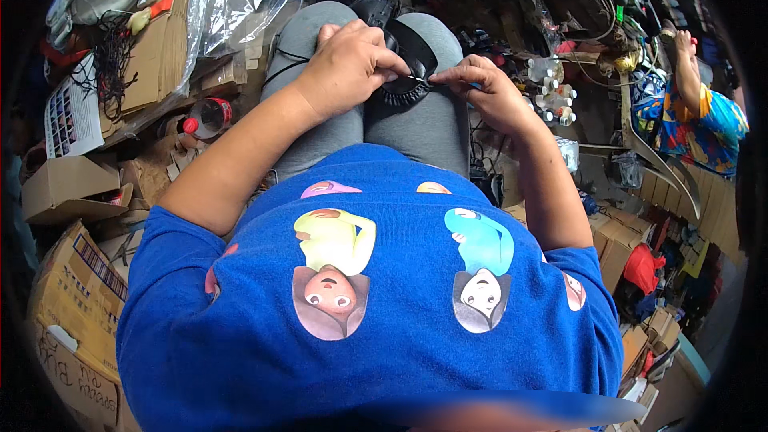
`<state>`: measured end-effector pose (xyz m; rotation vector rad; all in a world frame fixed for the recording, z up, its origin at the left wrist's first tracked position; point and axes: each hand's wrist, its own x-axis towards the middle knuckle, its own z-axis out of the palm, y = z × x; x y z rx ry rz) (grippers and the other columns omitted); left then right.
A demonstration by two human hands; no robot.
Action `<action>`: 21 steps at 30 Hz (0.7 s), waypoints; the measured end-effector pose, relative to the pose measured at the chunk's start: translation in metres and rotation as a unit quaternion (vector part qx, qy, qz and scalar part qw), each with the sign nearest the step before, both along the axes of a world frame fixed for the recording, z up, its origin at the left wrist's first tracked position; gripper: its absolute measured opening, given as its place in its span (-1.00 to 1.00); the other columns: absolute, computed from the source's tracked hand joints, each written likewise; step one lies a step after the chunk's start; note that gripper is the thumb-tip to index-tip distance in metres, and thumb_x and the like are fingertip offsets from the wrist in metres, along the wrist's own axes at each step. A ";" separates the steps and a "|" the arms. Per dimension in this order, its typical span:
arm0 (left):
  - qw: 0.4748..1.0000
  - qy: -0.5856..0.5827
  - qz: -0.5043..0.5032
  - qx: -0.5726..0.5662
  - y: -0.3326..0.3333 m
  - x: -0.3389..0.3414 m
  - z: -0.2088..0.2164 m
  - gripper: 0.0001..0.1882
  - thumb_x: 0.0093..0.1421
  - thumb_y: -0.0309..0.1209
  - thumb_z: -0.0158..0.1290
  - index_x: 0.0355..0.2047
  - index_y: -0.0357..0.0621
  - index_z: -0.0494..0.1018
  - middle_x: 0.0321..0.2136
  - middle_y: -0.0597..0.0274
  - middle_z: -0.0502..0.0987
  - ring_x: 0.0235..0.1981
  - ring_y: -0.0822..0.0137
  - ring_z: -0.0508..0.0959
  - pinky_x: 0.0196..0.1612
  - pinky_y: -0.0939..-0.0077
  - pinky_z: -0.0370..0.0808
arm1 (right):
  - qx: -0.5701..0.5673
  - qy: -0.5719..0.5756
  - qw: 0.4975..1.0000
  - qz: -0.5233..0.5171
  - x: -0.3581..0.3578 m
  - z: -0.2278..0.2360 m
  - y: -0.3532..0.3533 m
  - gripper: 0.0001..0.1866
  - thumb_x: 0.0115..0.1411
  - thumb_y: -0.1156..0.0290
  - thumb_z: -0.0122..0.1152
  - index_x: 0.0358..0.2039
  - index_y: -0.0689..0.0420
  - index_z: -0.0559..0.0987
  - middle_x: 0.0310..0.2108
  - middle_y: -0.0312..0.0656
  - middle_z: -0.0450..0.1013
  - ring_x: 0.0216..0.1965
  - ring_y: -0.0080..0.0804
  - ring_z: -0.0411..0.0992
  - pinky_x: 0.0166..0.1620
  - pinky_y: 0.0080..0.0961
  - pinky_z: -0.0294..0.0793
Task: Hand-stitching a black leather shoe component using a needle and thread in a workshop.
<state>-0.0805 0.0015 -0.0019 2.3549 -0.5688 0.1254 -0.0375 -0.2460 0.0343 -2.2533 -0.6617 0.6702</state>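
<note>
Across my thighs lies a black shoe-like piece [413, 46] with a wide curved band and a ribbed or gathered lower edge; its exact kind is unclear. Above that edge my left hand [352, 64] is closed, thumb and index finger pinching one end of a thin pale strand [417, 78], possibly a needle or thread. From the other side my right hand [490, 90] reaches in with its index finger at the strand's far end, its thumb tucked beneath and the other fingers curled. A black cord [284, 68] trails left from under my left wrist.
Cardboard boxes [70, 188] and a red-capped bottle [210, 118] stand on the left, below clear plastic sheeting [244, 4]. Several small white-capped bottles [554, 100] sit right of my knee. A person in bright patterned clothing [696, 124] is at far right.
</note>
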 end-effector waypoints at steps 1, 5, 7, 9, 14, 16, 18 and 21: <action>1.000 -0.001 0.001 0.000 0.000 0.001 0.000 -0.83 -0.02 -0.37 0.16 -0.37 0.20 0.61 -0.52 0.44 0.39 -0.29 0.34 0.38 -0.10 0.33 0.16 | 0.002 0.016 1.000 0.013 0.004 0.000 0.000 -0.58 -0.04 0.66 0.06 -0.21 -0.08 0.64 -0.40 -0.22 0.40 -0.24 -0.37 0.36 -0.08 -0.47 0.35; 1.000 0.003 -0.001 0.017 0.001 0.002 -0.001 -0.82 -0.01 -0.37 0.15 -0.37 0.23 0.61 -0.51 0.43 0.38 -0.30 0.34 0.36 -0.13 0.34 0.14 | 0.023 0.067 0.997 0.025 0.010 -0.003 -0.002 -0.61 -0.01 0.65 0.07 -0.21 -0.06 0.64 -0.37 -0.24 0.40 -0.20 -0.35 0.35 -0.04 -0.48 0.32; 1.000 0.006 -0.002 0.020 0.000 0.001 -0.001 -0.83 -0.01 -0.37 0.15 -0.37 0.23 0.61 -0.51 0.43 0.38 -0.31 0.34 0.36 -0.13 0.34 0.13 | 0.031 0.066 0.997 0.028 0.012 -0.008 -0.003 -0.62 0.00 0.64 0.08 -0.21 -0.06 0.64 -0.38 -0.24 0.40 -0.20 -0.36 0.34 -0.04 -0.48 0.31; 1.000 0.000 0.000 0.014 0.000 0.002 -0.002 -0.83 -0.01 -0.37 0.15 -0.38 0.24 0.61 -0.52 0.43 0.38 -0.32 0.34 0.36 -0.14 0.35 0.12 | 0.039 0.065 0.997 0.031 0.012 -0.010 -0.004 -0.63 0.01 0.63 0.09 -0.21 -0.06 0.64 -0.38 -0.25 0.40 -0.19 -0.36 0.34 -0.03 -0.49 0.31; 1.000 0.016 0.001 0.016 -0.002 0.001 -0.003 -0.84 -0.01 -0.35 0.15 -0.39 0.24 0.61 -0.54 0.43 0.38 -0.30 0.35 0.37 -0.14 0.34 0.10 | 0.035 0.064 0.997 0.035 0.012 -0.011 -0.004 -0.66 0.03 0.58 0.13 -0.20 -0.06 0.64 -0.40 -0.29 0.39 -0.21 -0.41 0.33 -0.05 -0.52 0.31; 1.000 0.023 0.001 0.016 -0.004 0.002 -0.002 -0.85 -0.01 -0.35 0.15 -0.39 0.24 0.61 -0.55 0.44 0.38 -0.29 0.36 0.38 -0.14 0.34 0.10 | 0.038 0.080 0.996 0.028 0.013 -0.011 -0.005 -0.67 0.03 0.57 0.15 -0.20 -0.06 0.64 -0.40 -0.30 0.39 -0.22 -0.43 0.33 -0.06 -0.54 0.31; 0.998 0.054 -0.009 0.029 -0.005 0.004 -0.002 -0.86 0.00 -0.35 0.15 -0.39 0.23 0.60 -0.54 0.44 0.39 -0.27 0.38 0.39 -0.14 0.34 0.10 | 0.041 0.096 0.994 0.022 0.014 -0.013 -0.005 -0.69 0.03 0.56 0.16 -0.20 -0.05 0.64 -0.41 -0.31 0.38 -0.24 -0.46 0.34 -0.08 -0.55 0.32; 0.998 0.043 -0.032 0.019 -0.006 0.009 -0.003 -0.87 0.01 -0.35 0.14 -0.40 0.20 0.60 -0.53 0.43 0.39 -0.28 0.38 0.39 -0.13 0.34 0.11 | 0.042 0.101 0.993 0.036 0.017 -0.014 -0.005 -0.70 0.04 0.55 0.18 -0.20 -0.04 0.65 -0.43 -0.33 0.37 -0.26 -0.50 0.34 -0.12 -0.58 0.33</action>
